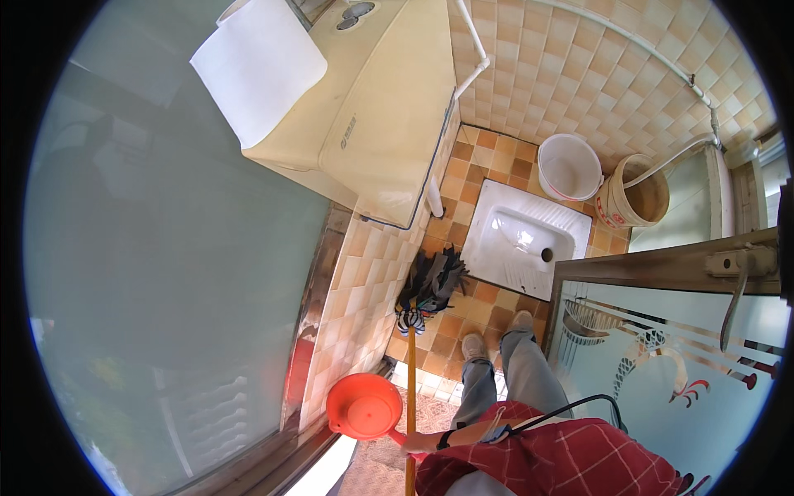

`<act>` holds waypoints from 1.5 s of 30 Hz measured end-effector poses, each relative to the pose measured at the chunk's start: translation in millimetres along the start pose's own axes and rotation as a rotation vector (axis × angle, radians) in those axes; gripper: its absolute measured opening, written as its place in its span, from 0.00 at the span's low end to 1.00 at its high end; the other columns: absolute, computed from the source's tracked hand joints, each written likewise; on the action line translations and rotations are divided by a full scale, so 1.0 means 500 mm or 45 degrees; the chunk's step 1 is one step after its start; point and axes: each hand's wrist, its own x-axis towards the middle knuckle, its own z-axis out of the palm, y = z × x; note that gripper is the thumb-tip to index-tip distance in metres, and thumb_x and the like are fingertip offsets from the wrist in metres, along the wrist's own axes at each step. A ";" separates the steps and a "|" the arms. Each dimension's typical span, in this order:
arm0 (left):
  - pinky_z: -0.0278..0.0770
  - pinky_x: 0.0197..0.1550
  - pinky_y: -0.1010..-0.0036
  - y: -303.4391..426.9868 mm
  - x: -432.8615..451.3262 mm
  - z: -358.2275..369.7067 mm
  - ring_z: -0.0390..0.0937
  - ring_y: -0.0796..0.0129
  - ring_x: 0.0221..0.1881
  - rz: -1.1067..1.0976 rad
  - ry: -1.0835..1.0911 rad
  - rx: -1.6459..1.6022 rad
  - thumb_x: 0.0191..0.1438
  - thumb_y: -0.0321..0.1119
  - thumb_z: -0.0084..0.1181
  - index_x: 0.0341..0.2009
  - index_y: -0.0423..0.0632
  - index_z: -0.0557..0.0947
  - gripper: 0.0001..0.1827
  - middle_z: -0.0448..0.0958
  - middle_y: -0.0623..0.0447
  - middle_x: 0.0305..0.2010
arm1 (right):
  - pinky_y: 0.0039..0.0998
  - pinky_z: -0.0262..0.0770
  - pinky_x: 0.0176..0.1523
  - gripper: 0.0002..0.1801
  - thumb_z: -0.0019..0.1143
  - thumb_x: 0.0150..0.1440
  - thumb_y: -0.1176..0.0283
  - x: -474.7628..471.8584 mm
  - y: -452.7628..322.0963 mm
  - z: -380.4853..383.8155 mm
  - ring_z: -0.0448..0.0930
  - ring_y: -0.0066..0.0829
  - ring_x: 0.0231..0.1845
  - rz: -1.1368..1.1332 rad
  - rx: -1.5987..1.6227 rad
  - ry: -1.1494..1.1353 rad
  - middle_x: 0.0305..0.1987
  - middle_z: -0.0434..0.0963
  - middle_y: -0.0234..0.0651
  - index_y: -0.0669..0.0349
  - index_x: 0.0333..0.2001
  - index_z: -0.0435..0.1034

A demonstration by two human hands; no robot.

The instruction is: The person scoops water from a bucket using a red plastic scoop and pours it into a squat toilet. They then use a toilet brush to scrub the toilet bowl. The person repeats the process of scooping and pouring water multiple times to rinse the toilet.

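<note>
My left hand [419, 442], with a black band at the wrist, is closed around the handle of a red plastic dipper [365, 405] and appears to grip the wooden pole of a mop [411, 378] too. The dipper's round bowl lies to the left of the pole. The mop's dark cloth-strip head [434, 279] rests on the tiled floor by the low tiled wall, left of the white ceramic squat toilet [481, 248]. Striped cloth binds the head to the pole. My right hand is out of view.
A white bucket [569, 168] and a worn bucket [611, 201] with a hose in it stand beyond the toilet. A frosted glass door [589, 372] is at right. A cream appliance [384, 118] bearing a white sheet juts out at upper left.
</note>
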 end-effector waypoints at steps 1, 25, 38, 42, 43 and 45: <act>0.75 0.28 0.63 0.002 -0.004 0.001 0.74 0.52 0.24 -0.009 -0.001 -0.001 0.48 0.41 0.59 0.27 0.46 0.80 0.11 0.76 0.45 0.24 | 0.28 0.69 0.27 0.11 0.60 0.34 0.70 0.001 0.004 -0.009 0.75 0.29 0.23 -0.007 0.036 0.006 0.21 0.74 0.35 0.61 0.25 0.71; 0.75 0.29 0.62 -0.115 0.010 0.106 0.74 0.51 0.26 0.373 -0.150 -0.281 0.47 0.41 0.59 0.26 0.47 0.81 0.11 0.76 0.45 0.26 | 0.30 0.68 0.28 0.08 0.60 0.39 0.73 0.018 -0.110 -0.523 0.73 0.30 0.23 -0.529 0.626 0.967 0.21 0.73 0.36 0.68 0.22 0.71; 0.73 0.29 0.65 0.061 0.053 0.068 0.75 0.55 0.29 0.242 -0.177 0.219 0.45 0.32 0.55 0.31 0.45 0.76 0.08 0.75 0.44 0.26 | 0.29 0.70 0.31 0.08 0.60 0.38 0.79 -0.074 -0.135 -0.522 0.74 0.29 0.25 -0.513 0.745 0.875 0.24 0.73 0.35 0.68 0.24 0.71; 0.73 0.22 0.75 0.027 -0.029 -0.035 0.78 0.63 0.27 0.293 -0.219 0.318 0.57 0.34 0.50 0.50 0.43 0.74 0.17 0.80 0.47 0.30 | 0.30 0.71 0.32 0.08 0.61 0.41 0.78 -0.094 -0.141 -0.428 0.75 0.29 0.27 -0.497 0.677 0.876 0.26 0.73 0.35 0.65 0.27 0.69; 0.73 0.22 0.76 0.029 -0.049 -0.058 0.78 0.64 0.26 0.282 -0.227 0.318 0.56 0.34 0.51 0.51 0.44 0.73 0.18 0.80 0.47 0.30 | 0.29 0.72 0.32 0.08 0.60 0.42 0.78 -0.123 -0.148 -0.399 0.75 0.28 0.28 -0.539 0.707 0.791 0.26 0.73 0.35 0.65 0.27 0.69; 0.72 0.21 0.76 0.063 -0.085 -0.103 0.77 0.65 0.25 0.267 -0.195 0.289 0.56 0.33 0.51 0.53 0.45 0.71 0.20 0.79 0.48 0.29 | 0.27 0.73 0.32 0.08 0.60 0.44 0.77 -0.183 -0.155 -0.363 0.76 0.28 0.28 -0.611 0.857 0.635 0.26 0.74 0.34 0.66 0.28 0.69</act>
